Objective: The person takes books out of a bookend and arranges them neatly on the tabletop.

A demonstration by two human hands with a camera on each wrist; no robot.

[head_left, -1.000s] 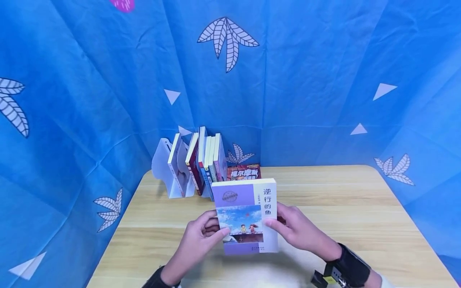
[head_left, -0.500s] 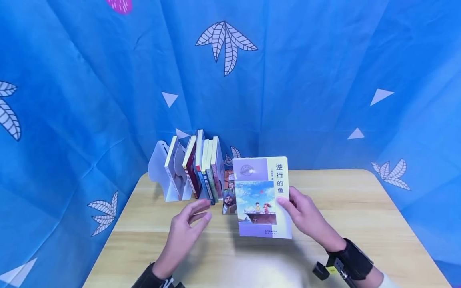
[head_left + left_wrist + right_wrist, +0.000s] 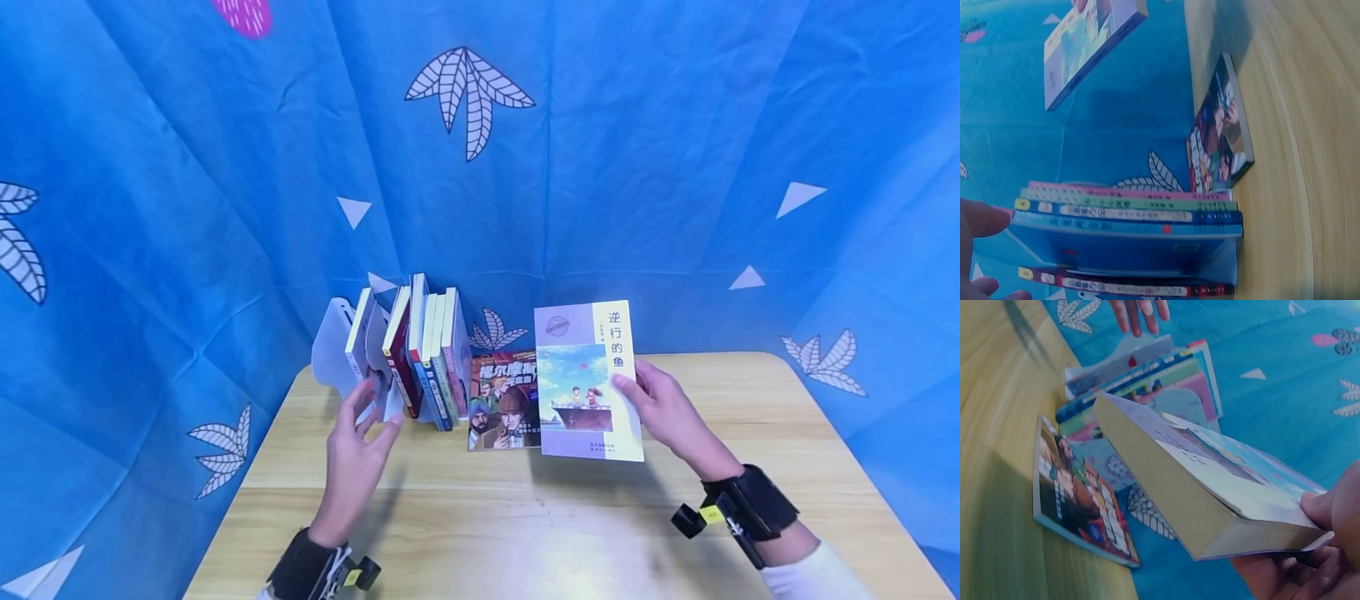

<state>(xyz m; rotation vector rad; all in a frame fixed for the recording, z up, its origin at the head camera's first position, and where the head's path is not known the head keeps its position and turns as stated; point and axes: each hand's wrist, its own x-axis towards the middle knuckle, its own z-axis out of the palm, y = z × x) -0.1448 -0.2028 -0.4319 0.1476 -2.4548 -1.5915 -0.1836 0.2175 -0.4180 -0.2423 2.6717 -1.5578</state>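
Note:
A thick purple-and-white paperback book (image 3: 576,387) is in my right hand (image 3: 667,408), which pinches its right edge with the thumb on the front cover. It is held up above the table, cover toward me. My left hand (image 3: 356,462) holds nothing; its fingers are spread loosely in front of a white book rack (image 3: 332,346). Several books stand in the rack, among them a dark red book (image 3: 402,367) and a blue book (image 3: 435,392). In the left wrist view the thumb (image 3: 988,219) is near the spines of the upright books; touching cannot be told.
A comic-style book (image 3: 504,408) with a red and dark cover lies on the wooden table (image 3: 465,517) right of the rack, partly behind the held book. A blue patterned cloth (image 3: 637,167) hangs behind and at the sides of the table.
My left hand has let go of the purple-and-white book and moved left toward the rack. My right hand has carried the book right and farther back, uncovering the comic-style book.

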